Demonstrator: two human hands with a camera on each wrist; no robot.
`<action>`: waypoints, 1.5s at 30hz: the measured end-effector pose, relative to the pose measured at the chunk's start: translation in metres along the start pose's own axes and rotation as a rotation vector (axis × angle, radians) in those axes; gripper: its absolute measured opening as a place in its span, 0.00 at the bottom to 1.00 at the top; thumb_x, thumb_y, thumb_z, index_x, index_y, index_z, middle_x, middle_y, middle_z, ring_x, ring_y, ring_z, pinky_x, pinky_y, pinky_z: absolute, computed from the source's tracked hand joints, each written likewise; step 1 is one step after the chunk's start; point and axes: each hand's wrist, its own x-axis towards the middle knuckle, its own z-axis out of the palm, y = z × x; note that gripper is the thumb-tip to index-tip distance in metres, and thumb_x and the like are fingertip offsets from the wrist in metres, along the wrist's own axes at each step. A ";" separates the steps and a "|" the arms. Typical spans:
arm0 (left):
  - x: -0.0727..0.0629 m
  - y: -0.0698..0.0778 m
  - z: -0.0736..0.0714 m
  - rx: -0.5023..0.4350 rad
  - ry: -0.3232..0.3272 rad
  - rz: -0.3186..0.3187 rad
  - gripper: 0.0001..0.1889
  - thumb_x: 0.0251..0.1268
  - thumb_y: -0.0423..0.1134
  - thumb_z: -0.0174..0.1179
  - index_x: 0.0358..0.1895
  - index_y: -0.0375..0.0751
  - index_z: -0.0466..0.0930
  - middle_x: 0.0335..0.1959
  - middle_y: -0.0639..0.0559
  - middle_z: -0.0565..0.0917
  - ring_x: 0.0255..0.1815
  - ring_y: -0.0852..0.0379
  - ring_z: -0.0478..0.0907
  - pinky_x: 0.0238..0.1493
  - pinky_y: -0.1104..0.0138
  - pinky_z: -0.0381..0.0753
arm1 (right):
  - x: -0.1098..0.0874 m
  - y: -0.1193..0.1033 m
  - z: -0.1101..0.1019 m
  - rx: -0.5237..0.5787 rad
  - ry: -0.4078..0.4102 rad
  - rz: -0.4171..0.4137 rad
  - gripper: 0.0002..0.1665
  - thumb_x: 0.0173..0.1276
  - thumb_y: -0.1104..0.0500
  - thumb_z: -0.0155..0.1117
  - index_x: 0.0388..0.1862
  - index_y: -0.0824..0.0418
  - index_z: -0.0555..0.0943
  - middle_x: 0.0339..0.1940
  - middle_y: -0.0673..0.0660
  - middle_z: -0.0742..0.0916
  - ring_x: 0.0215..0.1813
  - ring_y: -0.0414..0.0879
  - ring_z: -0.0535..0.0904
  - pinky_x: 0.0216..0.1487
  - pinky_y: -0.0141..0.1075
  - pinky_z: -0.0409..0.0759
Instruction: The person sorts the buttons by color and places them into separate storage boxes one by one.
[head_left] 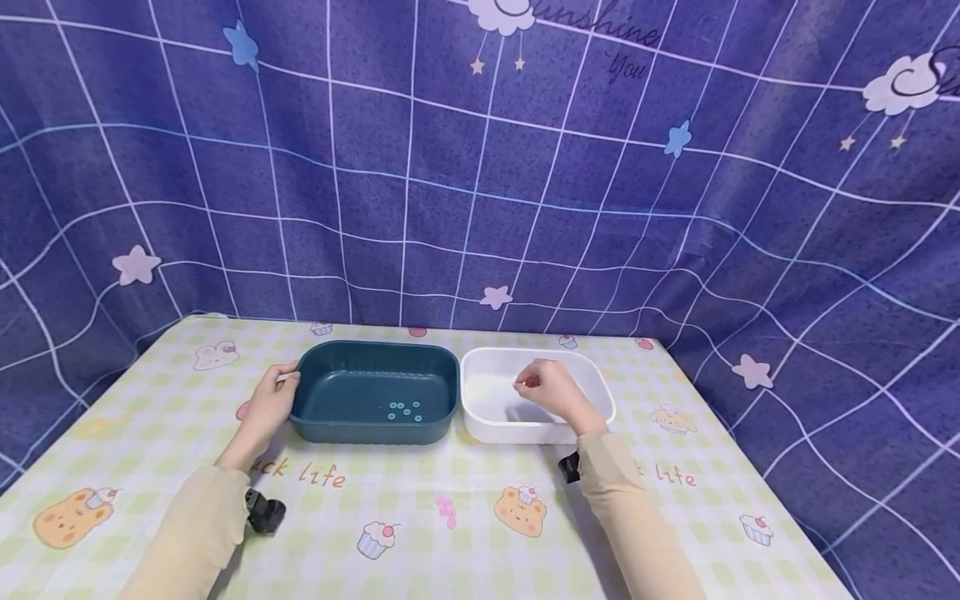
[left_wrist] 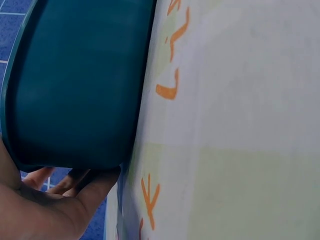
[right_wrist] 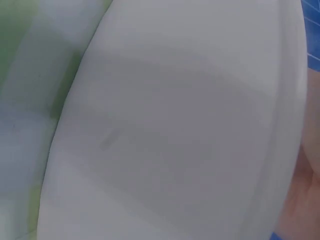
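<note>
My left hand [head_left: 272, 402] grips the left end of a dark teal basin [head_left: 375, 432], thumb at the rim and fingers against the outer wall, as the left wrist view shows. Several small teal ring-like pieces [head_left: 406, 412] lie on the basin floor, towards its right front. Over a white basin [head_left: 510, 432] hangs my right hand [head_left: 553, 388], fingers bent and fingertips close together. I cannot tell whether a small piece is between them. In the right wrist view the white wall [right_wrist: 170, 125] hides the fingertips; only part of the hand [right_wrist: 305, 190] shows behind the rim.
The two basins stand side by side on a checked tablecloth [head_left: 405, 492] with printed cakes and animals. A small cluster of pink pieces [head_left: 446, 510] lies in front of them. A blue gridded curtain [head_left: 450, 208] hangs behind the table.
</note>
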 end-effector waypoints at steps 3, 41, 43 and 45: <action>0.000 0.001 0.000 -0.012 -0.002 0.004 0.28 0.76 0.48 0.30 0.71 0.34 0.51 0.67 0.27 0.62 0.65 0.37 0.64 0.57 0.54 0.69 | 0.000 0.002 -0.001 0.001 -0.003 0.012 0.05 0.57 0.62 0.67 0.30 0.63 0.86 0.25 0.53 0.84 0.28 0.38 0.75 0.34 0.29 0.74; 0.001 -0.001 0.002 -0.005 0.005 -0.013 0.27 0.77 0.47 0.30 0.71 0.33 0.52 0.66 0.27 0.62 0.64 0.38 0.64 0.58 0.54 0.68 | -0.012 0.014 -0.003 -0.017 0.024 0.071 0.06 0.57 0.60 0.67 0.28 0.63 0.86 0.23 0.52 0.83 0.26 0.37 0.73 0.32 0.29 0.72; 0.001 -0.001 0.002 -0.008 0.004 -0.012 0.27 0.77 0.47 0.30 0.71 0.34 0.51 0.67 0.28 0.62 0.64 0.38 0.63 0.58 0.54 0.68 | -0.013 0.013 -0.004 -0.011 0.025 0.071 0.06 0.57 0.61 0.67 0.28 0.63 0.86 0.23 0.52 0.83 0.26 0.37 0.73 0.32 0.29 0.72; 0.001 -0.001 0.001 -0.004 0.006 -0.012 0.27 0.77 0.47 0.31 0.71 0.34 0.52 0.66 0.28 0.63 0.64 0.38 0.64 0.56 0.57 0.69 | -0.014 0.013 -0.004 -0.005 0.023 0.073 0.06 0.57 0.61 0.67 0.28 0.63 0.86 0.23 0.52 0.84 0.26 0.38 0.73 0.32 0.29 0.73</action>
